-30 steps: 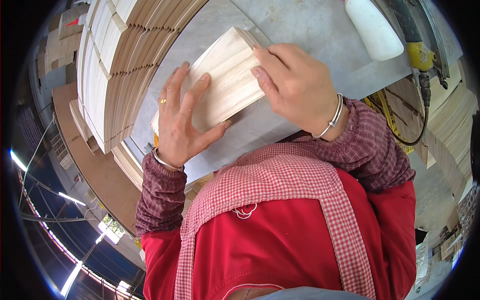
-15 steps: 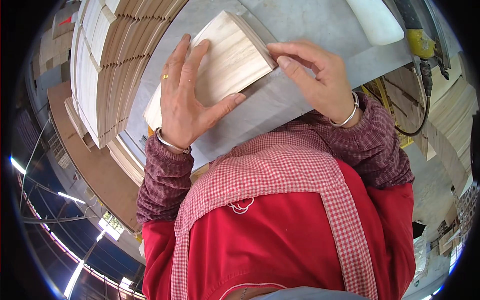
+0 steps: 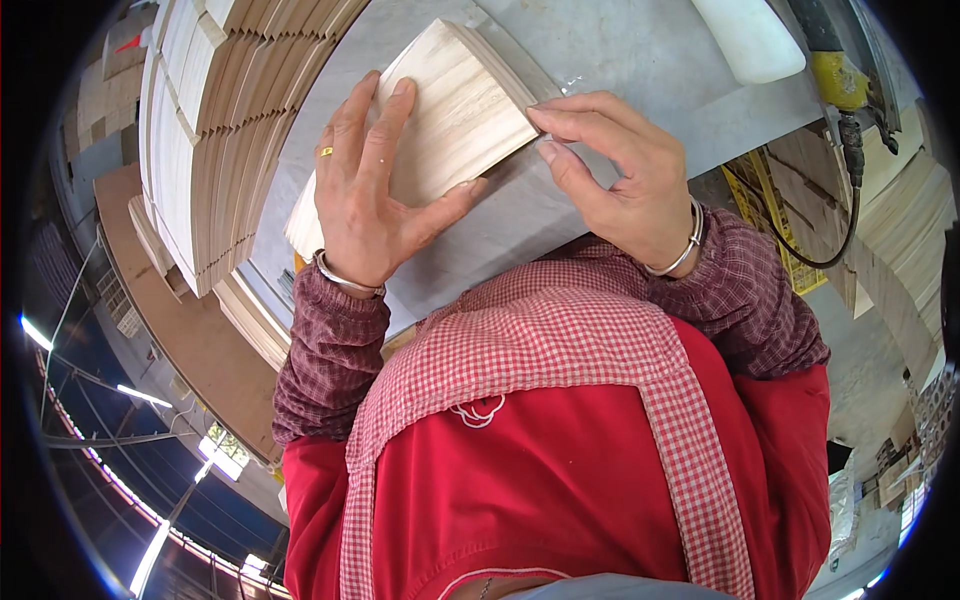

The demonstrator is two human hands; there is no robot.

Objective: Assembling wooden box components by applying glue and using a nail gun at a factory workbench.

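Closest to the lens, at the bottom of the frame, I see a red garment [image 3: 560, 500] with a red-and-white checked apron [image 3: 540, 350] over it, and dark checked sleeves [image 3: 330, 350] running up toward the middle.

Left hand [image 3: 375, 195], centre left: spread flat, fingers long and slightly fanned, palm pressing down on a stack of thin pale wood sheets [image 3: 465, 115]. Gold ring [image 3: 326, 152] on one finger, metal bangle [image 3: 345, 280] at the wrist. Thumb reaches right along the stack's lower edge.

Right hand [image 3: 620, 180], centre right: fingers curled, tips pinching at the stack's right corner, touching the edge of the sheets. I cannot tell whether it grips a single sheet or only steadies the corner. Silver bangle [image 3: 680, 250] at that wrist.

The wood stack lies tilted in the upper middle of the frame, resting on a grey worktable [image 3: 620, 60], between the two hands.

Further out, upper left: a tall pile of similar pale boards [image 3: 215, 130], edges showing in rows, standing just beside the table.

Upper right: a white plastic bottle [image 3: 745, 40] lying on the table, well apart from the hands. Beyond it, at the right rim, a yellow power tool [image 3: 840, 75] with a black cable [image 3: 845, 215] hanging down.
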